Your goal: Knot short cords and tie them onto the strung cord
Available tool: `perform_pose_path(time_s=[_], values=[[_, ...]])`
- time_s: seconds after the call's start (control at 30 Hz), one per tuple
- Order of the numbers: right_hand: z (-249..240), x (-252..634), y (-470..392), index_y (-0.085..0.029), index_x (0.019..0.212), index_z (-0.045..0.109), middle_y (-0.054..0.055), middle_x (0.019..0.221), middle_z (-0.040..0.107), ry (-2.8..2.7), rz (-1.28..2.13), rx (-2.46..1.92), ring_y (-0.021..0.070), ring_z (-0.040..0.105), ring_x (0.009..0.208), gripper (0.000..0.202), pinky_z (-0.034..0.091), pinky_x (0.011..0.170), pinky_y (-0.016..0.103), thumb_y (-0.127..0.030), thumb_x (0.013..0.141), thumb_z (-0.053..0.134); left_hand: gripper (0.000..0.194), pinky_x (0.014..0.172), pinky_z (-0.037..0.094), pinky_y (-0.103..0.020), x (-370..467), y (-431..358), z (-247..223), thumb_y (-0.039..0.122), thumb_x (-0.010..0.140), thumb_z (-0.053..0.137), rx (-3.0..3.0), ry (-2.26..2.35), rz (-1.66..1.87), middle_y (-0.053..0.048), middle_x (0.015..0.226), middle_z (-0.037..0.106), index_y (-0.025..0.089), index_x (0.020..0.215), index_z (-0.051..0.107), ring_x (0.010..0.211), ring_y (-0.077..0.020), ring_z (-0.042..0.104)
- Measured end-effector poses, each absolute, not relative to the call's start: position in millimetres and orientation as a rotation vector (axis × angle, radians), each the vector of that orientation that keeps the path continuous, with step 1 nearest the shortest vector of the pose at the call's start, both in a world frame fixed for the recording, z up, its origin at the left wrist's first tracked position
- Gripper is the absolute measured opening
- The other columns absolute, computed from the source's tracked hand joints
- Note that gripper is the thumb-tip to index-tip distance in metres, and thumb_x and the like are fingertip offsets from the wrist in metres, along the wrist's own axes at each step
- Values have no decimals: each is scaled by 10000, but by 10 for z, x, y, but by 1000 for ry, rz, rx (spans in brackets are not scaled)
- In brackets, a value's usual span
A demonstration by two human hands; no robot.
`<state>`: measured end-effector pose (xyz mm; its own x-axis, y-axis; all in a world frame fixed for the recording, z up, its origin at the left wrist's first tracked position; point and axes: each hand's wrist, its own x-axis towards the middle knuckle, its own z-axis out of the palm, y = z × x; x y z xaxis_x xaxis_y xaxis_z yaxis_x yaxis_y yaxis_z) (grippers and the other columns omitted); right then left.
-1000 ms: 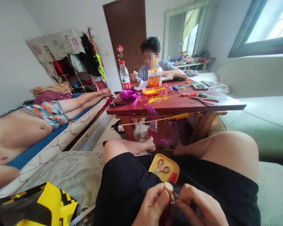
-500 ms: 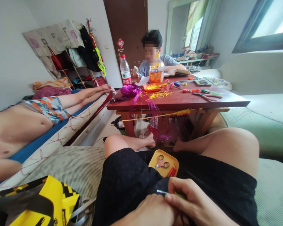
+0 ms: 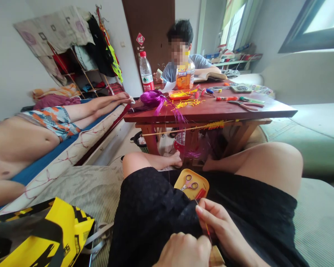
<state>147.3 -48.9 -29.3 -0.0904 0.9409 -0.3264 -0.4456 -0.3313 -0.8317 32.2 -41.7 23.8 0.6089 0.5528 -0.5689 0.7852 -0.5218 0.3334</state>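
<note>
My left hand (image 3: pixel 183 250) is a closed fist at the bottom, beside a small wooden block (image 3: pixel 216 256); what its fingers hold is hidden. To its right, my right hand (image 3: pixel 217 218) pinches a thin strand (image 3: pixel 206 227), coloured orange and red, which runs down towards the block. Just beyond my hands, a yellow tray (image 3: pixel 180 181) rests on the black cloth over my lap. Scissors (image 3: pixel 188 183) with pinkish handles and a red object (image 3: pixel 200 193) lie in it.
Ahead, a red table (image 3: pixel 211 109) bears bottles, purple fibres (image 3: pixel 153 98), yellow pieces and pliers (image 3: pixel 243 105). A stick (image 3: pixel 169 131) juts along its near edge. Another person (image 3: pixel 180 55) sits behind it; someone lies at left. A yellow-black bag (image 3: pixel 52 230) stands at lower left.
My hands have moved apart, the left one down and leftward. The slim metal tip between them no longer shows; the coloured strand and wooden block now do. The view has tilted slightly downward.
</note>
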Motion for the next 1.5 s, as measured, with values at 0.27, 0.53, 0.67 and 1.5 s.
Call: perform_pose_path(time_s=[0.27, 0.53, 0.67, 1.5], values=[[-360, 1472, -442, -196, 579, 355, -131, 387, 300, -536, 1716, -984, 7, 117, 346, 421, 76, 342, 165, -463, 687, 662, 479, 456, 429, -315, 356, -408, 233, 453, 849, 336, 2416, 998, -433, -177, 639, 685, 107, 856, 667, 540, -300, 641], [-413, 1479, -385, -205, 582, 320, -138, 388, 285, -492, 1738, -986, 4, 94, 338, 437, 54, 333, 163, -463, 699, 654, 255, 418, 309, -248, 383, -396, 229, 224, 794, 427, 2455, 982, -456, -131, 619, 674, 131, 824, 662, 480, -234, 590], [-346, 1516, -392, -198, 605, 354, -135, 413, 265, -506, 1679, -923, 13, 99, 370, 410, 76, 352, 158, -457, 700, 657, 197, 427, 262, -233, 323, -406, 131, 275, 773, 483, 2229, 1064, -230, -43, 520, 587, 155, 716, 629, 447, -165, 510], [-69, 1602, -446, -191, 572, 393, -57, 532, 364, -1381, 1349, -1250, 90, 319, 509, 363, 246, 451, 198, -460, 761, 548, 207, 513, 364, -217, 228, -194, 18, 304, 655, 606, 1999, 771, 55, 14, 651, 596, 213, 834, 658, 568, -152, 510]])
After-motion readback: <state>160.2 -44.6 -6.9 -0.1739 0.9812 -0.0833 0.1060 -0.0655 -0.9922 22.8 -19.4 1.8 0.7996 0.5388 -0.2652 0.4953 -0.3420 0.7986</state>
